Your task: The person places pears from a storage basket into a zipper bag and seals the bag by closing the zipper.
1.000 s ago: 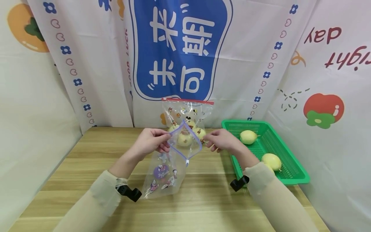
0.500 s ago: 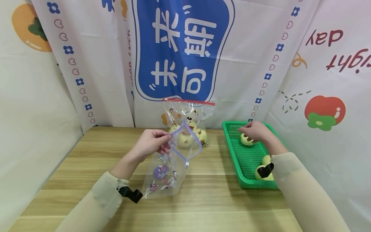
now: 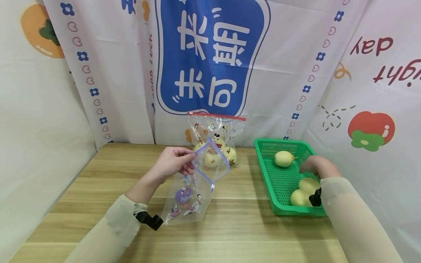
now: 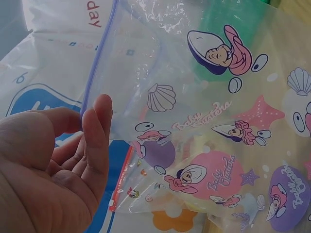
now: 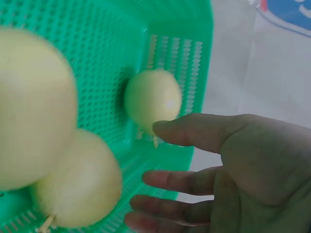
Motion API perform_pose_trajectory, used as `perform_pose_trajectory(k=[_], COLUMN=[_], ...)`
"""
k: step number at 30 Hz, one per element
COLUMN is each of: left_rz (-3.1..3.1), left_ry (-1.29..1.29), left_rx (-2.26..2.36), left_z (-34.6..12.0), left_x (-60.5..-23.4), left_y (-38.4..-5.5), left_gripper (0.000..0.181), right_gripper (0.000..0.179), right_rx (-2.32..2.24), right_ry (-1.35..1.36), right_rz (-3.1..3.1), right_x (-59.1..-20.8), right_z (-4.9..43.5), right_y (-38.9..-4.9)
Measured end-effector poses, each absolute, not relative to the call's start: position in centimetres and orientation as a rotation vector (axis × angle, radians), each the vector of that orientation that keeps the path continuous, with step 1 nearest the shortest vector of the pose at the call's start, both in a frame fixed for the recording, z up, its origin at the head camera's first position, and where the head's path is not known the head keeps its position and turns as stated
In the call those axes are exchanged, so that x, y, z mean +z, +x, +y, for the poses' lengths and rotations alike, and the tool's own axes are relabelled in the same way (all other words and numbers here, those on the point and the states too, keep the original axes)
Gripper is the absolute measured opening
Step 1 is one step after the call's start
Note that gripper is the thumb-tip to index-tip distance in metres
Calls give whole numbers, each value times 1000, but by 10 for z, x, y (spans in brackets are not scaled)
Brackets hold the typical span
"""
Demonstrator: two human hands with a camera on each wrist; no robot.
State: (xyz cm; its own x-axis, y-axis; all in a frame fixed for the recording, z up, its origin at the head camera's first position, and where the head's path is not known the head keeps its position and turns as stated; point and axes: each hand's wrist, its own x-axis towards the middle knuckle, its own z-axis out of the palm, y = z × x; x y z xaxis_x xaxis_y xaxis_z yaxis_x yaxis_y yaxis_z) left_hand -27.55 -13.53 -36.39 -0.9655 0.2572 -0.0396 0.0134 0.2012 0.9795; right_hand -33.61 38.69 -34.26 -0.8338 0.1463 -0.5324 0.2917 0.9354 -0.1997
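My left hand (image 3: 175, 160) pinches the purple rim of a clear zip bag (image 3: 192, 199) printed with cartoon figures. The bag's mouth gapes, and its zip slider hangs at the lower corner of the rim. Over the right side of a green plastic basket (image 3: 274, 197), my right hand (image 3: 319, 166) hovers with its fingers extended and nothing held. In the basket, one pale yellow pear (image 3: 284, 159) lies near the back. Two more lie toward the front, one pear (image 5: 80, 182) with its stem showing and another pear (image 5: 31, 107) close to the right wrist camera.
Behind the held bag stands a second clear zip bag (image 3: 217, 126) with a red zip and several pears inside. The wooden table (image 3: 108, 175) meets printed cloth hangings (image 3: 125, 91) at the back and sides.
My right hand has left the bag's rim, passed over the back pear in the basket, then drawn back toward the right side. My left hand keeps its pinch on the bag.
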Motion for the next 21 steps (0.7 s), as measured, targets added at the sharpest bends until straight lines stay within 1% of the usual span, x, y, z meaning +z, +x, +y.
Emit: perform_pose_trajectory(k=[4,7,10,12,17,21], left_rz=[2274,2279,2282,2282,2281,2290], left_ry=[262,267,270,267,255,261], left_rx=[1851,1849,1848,1846,1848,1850], left_z=[-135,-136,-137,-137,-138,-139], left_x=[-363,-364,-364,-364,-363,-363], left_y=[-275,-275,-275,-274,-273,-273], left_gripper=[32,32,32,32,32,32], right_gripper=[78,81,79,74,60,63], right_rx=[-370,-366,-343,-318,-338,-337], right_ry=[423,432,408,348,329,333], right_rz=[2506,2477,2477,2493,2537,2533], right_x=[-346,-349,-351,-352,-357,-361], right_z=[395,397,398,399,398,398], right_y=[-330,-326,-323,-322,-320,-322])
